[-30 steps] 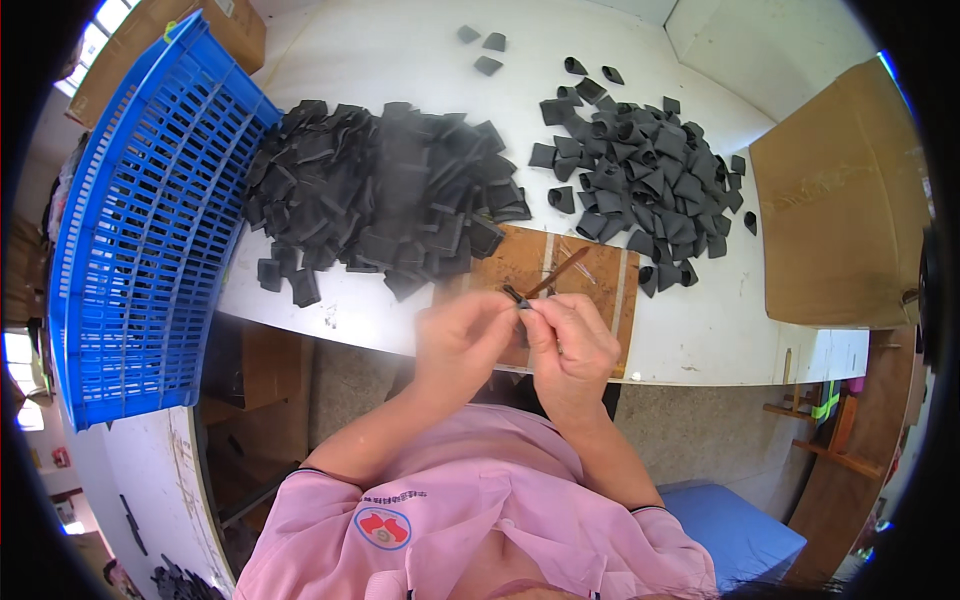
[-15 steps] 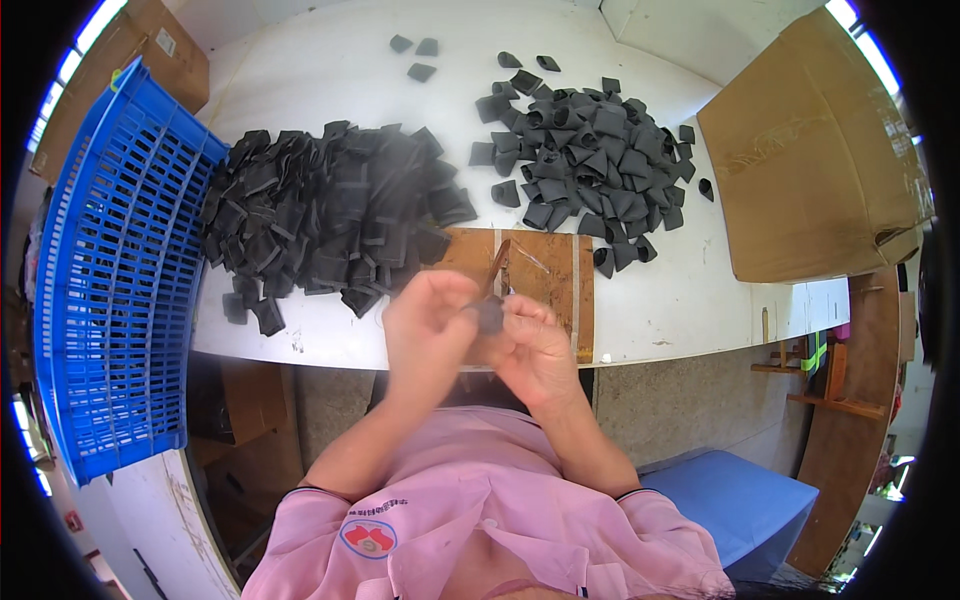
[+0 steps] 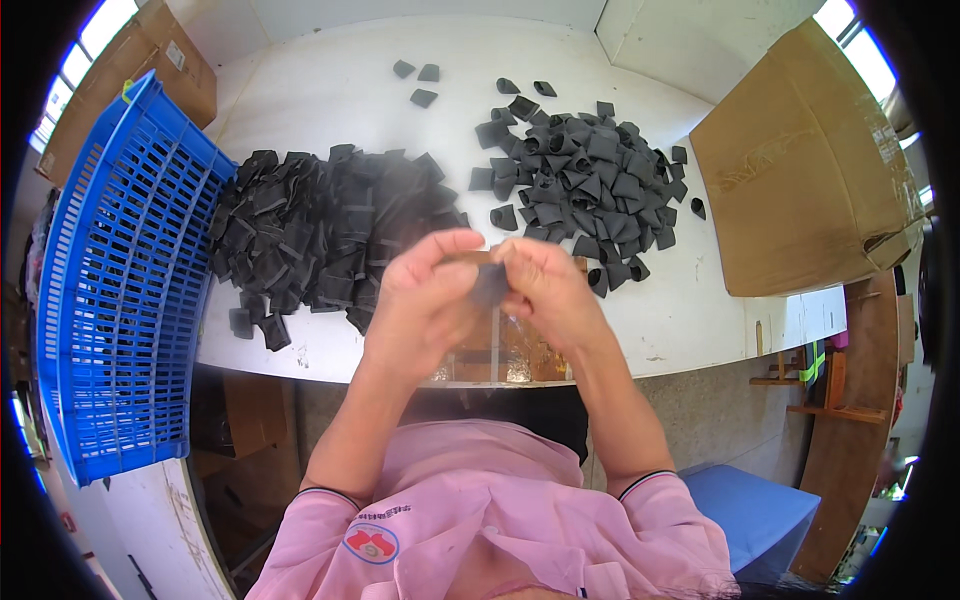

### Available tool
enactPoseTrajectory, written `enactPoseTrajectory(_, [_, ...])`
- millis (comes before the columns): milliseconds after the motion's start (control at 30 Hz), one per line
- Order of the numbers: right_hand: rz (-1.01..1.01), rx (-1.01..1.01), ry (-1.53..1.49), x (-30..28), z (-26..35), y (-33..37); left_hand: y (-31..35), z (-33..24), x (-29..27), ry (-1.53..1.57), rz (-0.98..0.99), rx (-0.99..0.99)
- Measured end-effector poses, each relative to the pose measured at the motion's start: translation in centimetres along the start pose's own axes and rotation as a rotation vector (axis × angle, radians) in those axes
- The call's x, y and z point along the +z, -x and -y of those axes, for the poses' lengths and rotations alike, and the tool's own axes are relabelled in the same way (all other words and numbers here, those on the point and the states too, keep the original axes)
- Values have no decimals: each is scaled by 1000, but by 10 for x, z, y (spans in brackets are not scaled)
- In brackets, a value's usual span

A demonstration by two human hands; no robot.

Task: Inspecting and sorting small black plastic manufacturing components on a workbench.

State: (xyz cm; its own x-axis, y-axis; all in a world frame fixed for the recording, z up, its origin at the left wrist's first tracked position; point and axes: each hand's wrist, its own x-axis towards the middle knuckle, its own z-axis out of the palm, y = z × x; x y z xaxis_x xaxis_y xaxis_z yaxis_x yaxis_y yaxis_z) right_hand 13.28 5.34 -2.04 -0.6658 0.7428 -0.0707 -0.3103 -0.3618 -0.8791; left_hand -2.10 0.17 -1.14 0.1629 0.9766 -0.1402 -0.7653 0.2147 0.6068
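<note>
A small dark grey fabric piece [image 3: 489, 286], blurred by motion, is between my two hands above the near edge of the table. My left hand [image 3: 420, 300] grips it from the left with thumb and fingers. On its other side, the bent fingers of my right hand [image 3: 548, 288] pinch it. Below them lies a brown board [image 3: 540, 352] with pale strips, partly covered by my hands. To the left spreads a heap of flat dark fabric pieces [image 3: 290, 230]. Beyond my right hand is a pile of grey tube-like fabric pieces [image 3: 600, 170].
A blue plastic crate [image 3: 125, 290] stands tilted along the left side. On the right is a large cardboard box [image 3: 800, 170], and another cardboard box [image 3: 180, 60] is at the back left. Three loose grey pieces [image 3: 424, 98] lie far back on the white table [image 3: 330, 85].
Both hands have moved away from me and slightly up in the picture, still holding the grey piece. The pointed brown stick seen at the board earlier no longer shows.
</note>
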Motion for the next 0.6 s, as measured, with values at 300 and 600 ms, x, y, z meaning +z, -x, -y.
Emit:
enactPoseTrajectory(300, [41, -163, 150, 5, 10, -4, 2, 2, 4, 298, 79, -40])
enactPoseTrajectory(600, [-329, -736, 822, 5, 2, 18, -10, -6, 13, -1008, 84, 755])
